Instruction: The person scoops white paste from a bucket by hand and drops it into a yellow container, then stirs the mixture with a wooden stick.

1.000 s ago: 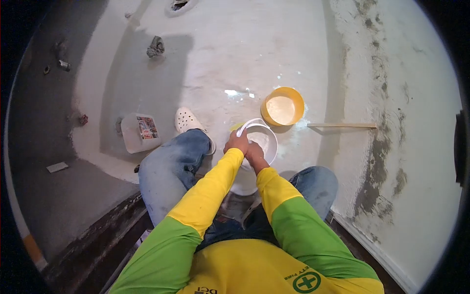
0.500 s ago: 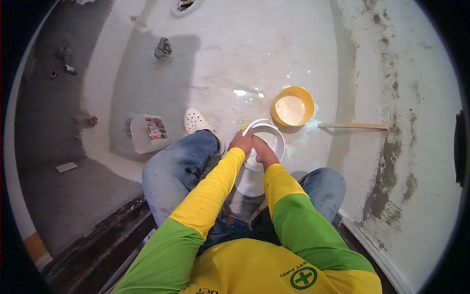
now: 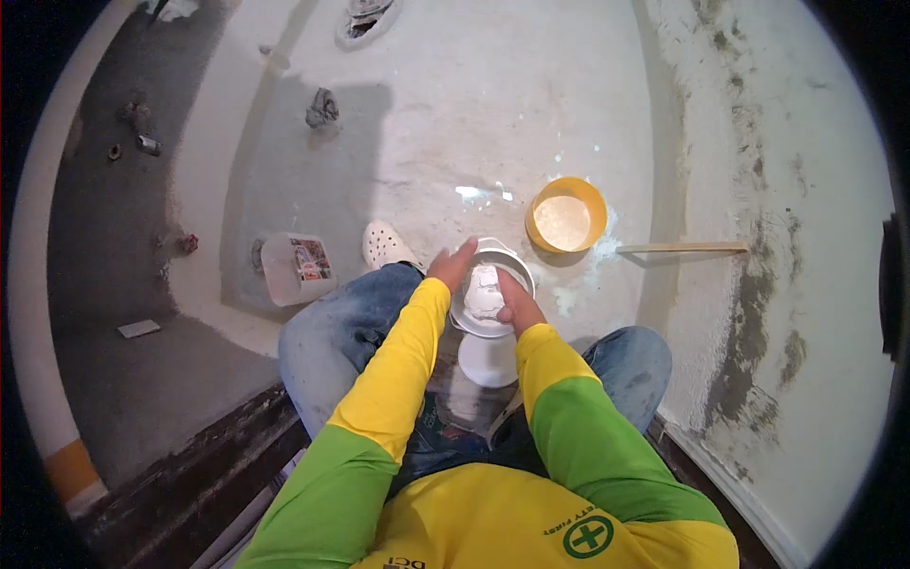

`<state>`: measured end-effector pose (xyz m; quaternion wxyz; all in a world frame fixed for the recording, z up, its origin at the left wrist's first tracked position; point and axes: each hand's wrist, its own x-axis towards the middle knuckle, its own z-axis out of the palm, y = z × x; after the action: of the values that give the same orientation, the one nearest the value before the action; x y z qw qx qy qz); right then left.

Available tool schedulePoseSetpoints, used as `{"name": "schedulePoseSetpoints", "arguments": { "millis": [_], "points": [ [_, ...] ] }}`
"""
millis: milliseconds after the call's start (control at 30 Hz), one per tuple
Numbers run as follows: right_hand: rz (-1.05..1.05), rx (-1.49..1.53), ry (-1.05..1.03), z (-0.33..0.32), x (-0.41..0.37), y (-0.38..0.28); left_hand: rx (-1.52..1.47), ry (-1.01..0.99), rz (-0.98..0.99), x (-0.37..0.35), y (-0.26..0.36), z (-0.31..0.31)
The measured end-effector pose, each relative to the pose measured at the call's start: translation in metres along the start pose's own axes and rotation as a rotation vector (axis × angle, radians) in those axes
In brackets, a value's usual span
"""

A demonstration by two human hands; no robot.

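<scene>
On pale floor (image 3: 455, 123), near frame centre, flanking white bucket (image 3: 487, 330) with left hand (image 3: 452, 266) spread and right hand (image 3: 518, 302) half-open, presumably for steadying.

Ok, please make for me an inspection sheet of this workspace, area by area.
Surface: pale floor with white splashes and smears.
Job's things: white bucket holding a white lump; yellow tub with pale contents; white disc beside the bucket.
Clutter: labelled plastic container, wooden strip, crumpled grey item.
Hands: left hand by the bucket's rim, fingers spread; right hand at the lump, grip unclear.
Cables: nothing seen.
Surroundings: pale wall, grey patches; shaded area left.
</scene>
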<state>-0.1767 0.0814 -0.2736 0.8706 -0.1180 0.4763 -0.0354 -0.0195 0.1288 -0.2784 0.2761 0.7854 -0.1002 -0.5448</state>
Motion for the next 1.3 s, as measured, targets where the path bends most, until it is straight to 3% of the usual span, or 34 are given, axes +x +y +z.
{"name": "schedulePoseSetpoints", "arguments": {
  "millis": [67,200,333,400,467,567,833,1300],
  "points": [
    [0.031,0.047,-0.049,-0.003,0.004,-0.002,0.18,0.235,0.299,-0.094,0.102,-0.016],
    [0.057,0.123,-0.079,-0.006,-0.005,0.0,0.035,0.228,0.749,-0.172,0.2,-0.056],
    [-0.021,0.157,-0.165,-0.013,-0.005,0.002,0.006,0.178,0.801,-0.172,0.213,-0.076],
    [0.014,0.129,-0.174,-0.016,-0.008,0.002,0.122,0.289,0.598,-0.154,0.212,-0.071],
    [0.015,0.158,-0.204,-0.017,-0.014,-0.001,-0.016,0.24,0.712,-0.155,0.218,-0.054],
    [-0.036,0.191,-0.089,-0.014,-0.02,0.0,0.09,0.175,0.854,-0.173,0.227,-0.037],
    [-0.011,0.182,-0.15,-0.016,-0.019,-0.002,-0.053,0.124,0.816,-0.163,0.263,-0.05],
    [0.003,0.281,-0.138,-0.007,-0.027,-0.003,-0.192,0.135,0.753,-0.143,0.269,-0.062]
  ]
}}
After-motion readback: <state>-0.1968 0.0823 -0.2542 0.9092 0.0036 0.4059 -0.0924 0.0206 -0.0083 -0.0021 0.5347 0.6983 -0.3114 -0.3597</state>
